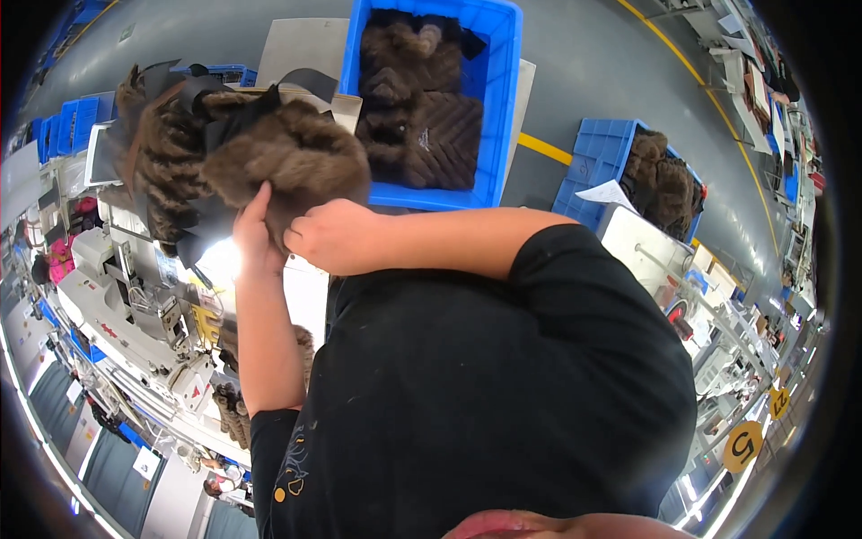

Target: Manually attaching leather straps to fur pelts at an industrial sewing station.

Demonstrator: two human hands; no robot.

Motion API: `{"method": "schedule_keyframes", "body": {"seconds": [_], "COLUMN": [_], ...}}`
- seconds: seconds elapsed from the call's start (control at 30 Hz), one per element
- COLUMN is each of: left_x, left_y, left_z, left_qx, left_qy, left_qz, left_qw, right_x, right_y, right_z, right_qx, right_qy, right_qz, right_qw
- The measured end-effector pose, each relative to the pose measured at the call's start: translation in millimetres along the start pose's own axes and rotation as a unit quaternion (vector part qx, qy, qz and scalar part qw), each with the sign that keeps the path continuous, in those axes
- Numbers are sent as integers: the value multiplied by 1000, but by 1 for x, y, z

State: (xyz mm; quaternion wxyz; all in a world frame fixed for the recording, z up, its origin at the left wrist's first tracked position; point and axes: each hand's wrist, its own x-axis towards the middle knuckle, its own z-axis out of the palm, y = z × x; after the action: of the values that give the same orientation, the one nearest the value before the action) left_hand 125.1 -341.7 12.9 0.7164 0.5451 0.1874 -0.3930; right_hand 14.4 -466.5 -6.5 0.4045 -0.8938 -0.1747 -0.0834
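Observation:
A thick brown fur piece (pixel 287 153) is held up in front of me, above the lit white work surface. My left hand (pixel 256 235) grips its lower edge, the thumb lying on the fur and the other fingers mostly hidden. Close beside it, my right hand (pixel 337 235) is closed on the same edge, knuckles up; its fingertips are partly hidden. More brown fur with a striped look (pixel 162 162) lies to the left, along with black fabric strips (pixel 310 83) and a dark lining.
A white sewing machine (pixel 112 314) stands at left. Ahead of me, a blue crate (pixel 503 108) holds stacked dark brown fur pieces (pixel 440 135). To the right, another blue crate (pixel 588 162) contains more fur, with a white paper (pixel 606 195) on its edge. Yellow lines cross the grey floor.

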Motion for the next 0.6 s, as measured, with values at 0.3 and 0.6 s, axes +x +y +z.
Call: {"method": "schedule_keyframes", "body": {"seconds": [0.3, 0.6], "left_x": [-25, -65], "left_y": [-26, -55], "left_z": [-120, -141], "left_qx": [286, 193], "left_qy": [173, 267], "left_qz": [128, 92], "left_qw": [934, 940], "right_x": [-56, -84], "right_y": [169, 298], "right_z": [-23, -8], "right_qx": [107, -96], "right_qy": [144, -172], "right_qz": [375, 527], "right_qw": [909, 826]}}
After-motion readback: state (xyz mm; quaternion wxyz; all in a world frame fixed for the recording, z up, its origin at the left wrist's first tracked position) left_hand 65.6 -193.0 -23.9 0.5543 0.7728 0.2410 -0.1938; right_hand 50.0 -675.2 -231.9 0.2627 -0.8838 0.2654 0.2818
